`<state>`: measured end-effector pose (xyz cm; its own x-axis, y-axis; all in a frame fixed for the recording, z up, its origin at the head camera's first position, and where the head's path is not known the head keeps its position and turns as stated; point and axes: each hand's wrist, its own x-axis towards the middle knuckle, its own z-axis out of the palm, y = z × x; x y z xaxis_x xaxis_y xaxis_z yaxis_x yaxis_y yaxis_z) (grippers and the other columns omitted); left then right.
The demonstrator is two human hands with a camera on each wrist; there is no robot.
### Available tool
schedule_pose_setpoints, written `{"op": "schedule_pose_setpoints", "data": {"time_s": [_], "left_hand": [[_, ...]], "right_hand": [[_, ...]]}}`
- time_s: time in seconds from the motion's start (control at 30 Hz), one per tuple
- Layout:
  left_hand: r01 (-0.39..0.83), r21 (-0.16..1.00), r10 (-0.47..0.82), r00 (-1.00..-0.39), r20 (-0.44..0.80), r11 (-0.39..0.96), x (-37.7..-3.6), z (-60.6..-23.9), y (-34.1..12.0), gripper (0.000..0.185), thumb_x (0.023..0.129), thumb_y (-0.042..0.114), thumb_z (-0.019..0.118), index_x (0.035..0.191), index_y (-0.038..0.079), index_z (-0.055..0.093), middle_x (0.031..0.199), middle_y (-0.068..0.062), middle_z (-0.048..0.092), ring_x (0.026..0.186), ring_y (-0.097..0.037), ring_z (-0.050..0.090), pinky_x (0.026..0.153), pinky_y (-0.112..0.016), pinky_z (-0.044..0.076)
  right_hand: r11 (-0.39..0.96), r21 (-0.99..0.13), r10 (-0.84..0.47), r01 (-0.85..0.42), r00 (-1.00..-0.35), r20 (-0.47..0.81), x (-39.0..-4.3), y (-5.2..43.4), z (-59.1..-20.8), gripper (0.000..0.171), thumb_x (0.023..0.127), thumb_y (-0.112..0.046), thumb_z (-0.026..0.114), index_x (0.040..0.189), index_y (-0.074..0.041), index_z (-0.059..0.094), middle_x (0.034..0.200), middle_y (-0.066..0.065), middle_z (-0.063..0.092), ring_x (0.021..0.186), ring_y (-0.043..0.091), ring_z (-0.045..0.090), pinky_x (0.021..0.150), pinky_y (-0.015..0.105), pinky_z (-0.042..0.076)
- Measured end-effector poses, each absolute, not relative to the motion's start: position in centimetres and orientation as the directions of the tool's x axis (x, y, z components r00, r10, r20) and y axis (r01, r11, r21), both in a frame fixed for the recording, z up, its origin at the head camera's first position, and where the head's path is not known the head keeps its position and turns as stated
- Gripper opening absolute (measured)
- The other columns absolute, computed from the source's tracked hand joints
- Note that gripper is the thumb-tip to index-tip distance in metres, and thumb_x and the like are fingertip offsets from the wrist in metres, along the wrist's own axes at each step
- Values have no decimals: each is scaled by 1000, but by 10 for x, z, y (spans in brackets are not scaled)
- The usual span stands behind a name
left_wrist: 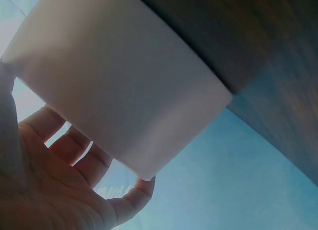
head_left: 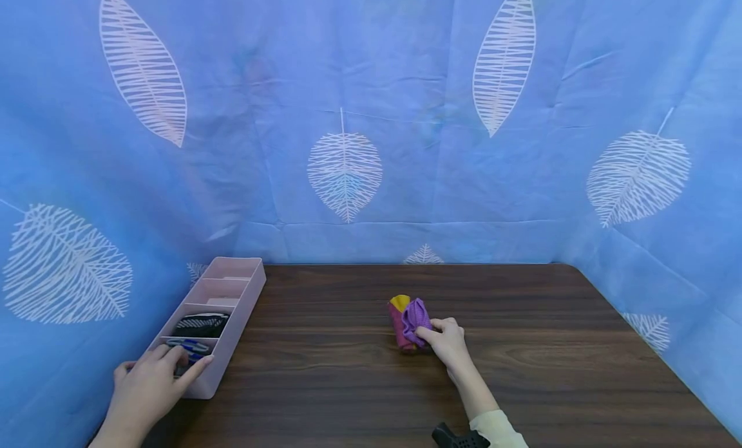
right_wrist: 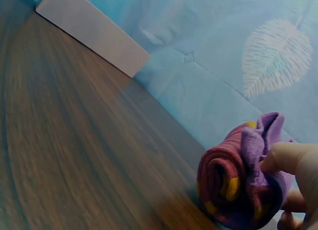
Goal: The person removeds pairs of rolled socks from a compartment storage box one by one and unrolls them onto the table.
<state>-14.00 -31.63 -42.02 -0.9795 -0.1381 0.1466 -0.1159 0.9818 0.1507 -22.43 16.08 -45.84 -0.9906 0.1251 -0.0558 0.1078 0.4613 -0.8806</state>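
At the near end of a pale pink divided organizer box (head_left: 233, 335), my left hand (head_left: 147, 383) grips the rim, its fingers over the near compartment and its thumb at the right corner. In the left wrist view the fingertips go out of sight behind the box's end wall (left_wrist: 124, 86). Pens (head_left: 190, 345) lie under those fingers. Mid-table, my right hand (head_left: 449, 342) pinches the purple knit part (head_left: 416, 319) of a rolled-up sock bundle. The roll itself is maroon and yellow (right_wrist: 211, 173), and the right wrist view shows its coiled end.
A black patterned folded item (head_left: 199, 324) fills the compartment beyond the pens, with two further compartments behind it. The brown wooden table (head_left: 324, 371) ends at a blue leaf-print curtain (head_left: 406, 177). A black wrist device (head_left: 460, 437) sits by my right sleeve.
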Motion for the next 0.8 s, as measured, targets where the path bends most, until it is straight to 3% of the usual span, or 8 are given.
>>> {"op": "schedule_pose_setpoints", "data": {"time_s": [0.2, 0.33, 0.43, 0.63, 0.8], "left_hand": [[-142, 79, -153, -976, 155, 987, -139, -408, -308, 73, 81, 80, 48, 87, 9, 67, 78, -7, 59, 76, -30, 55, 73, -68, 39], [-133, 19, -134, -963, 236, 991, -135, -401, -295, 57, 82, 66, 63, 85, 8, 65, 78, -10, 59, 75, -33, 54, 71, -63, 39], [-84, -1, -79, -935, 345, 996, -134, -396, -284, 48, 81, 54, 70, 85, 7, 65, 79, -13, 61, 74, -34, 56, 69, -62, 41], [79, -19, 77, -838, 540, 997, -147, -369, -251, 34, 81, 38, 75, 88, 7, 65, 86, -16, 64, 78, -36, 61, 70, -63, 47], [166, 13, 132, -826, 548, 986, -169, -350, -208, 30, 83, 36, 75, 92, 9, 66, 92, -13, 67, 86, -35, 63, 75, -60, 49]], "right_hand": [[499, -859, 95, 111, -993, -73, -227, 168, -460, 51, 86, -26, 65, 122, 9, 62, 131, 26, 44, 120, 41, 29, 99, 58, 37], [511, -852, 95, 114, -993, -76, -228, 172, -461, 46, 83, -26, 65, 117, 7, 67, 131, 27, 43, 119, 41, 27, 98, 57, 36], [538, -836, 96, 114, -993, -73, -228, 175, -462, 46, 83, -27, 66, 116, 5, 68, 130, 26, 44, 117, 41, 28, 96, 57, 36], [596, -797, 86, 96, -995, -56, -231, 181, -462, 32, 80, -28, 66, 99, -2, 72, 131, 28, 43, 116, 43, 27, 94, 61, 31], [636, -769, 55, 59, -998, -31, -235, 188, -464, 39, 83, -31, 66, 110, -3, 66, 131, 25, 42, 119, 42, 26, 99, 63, 24]]}}
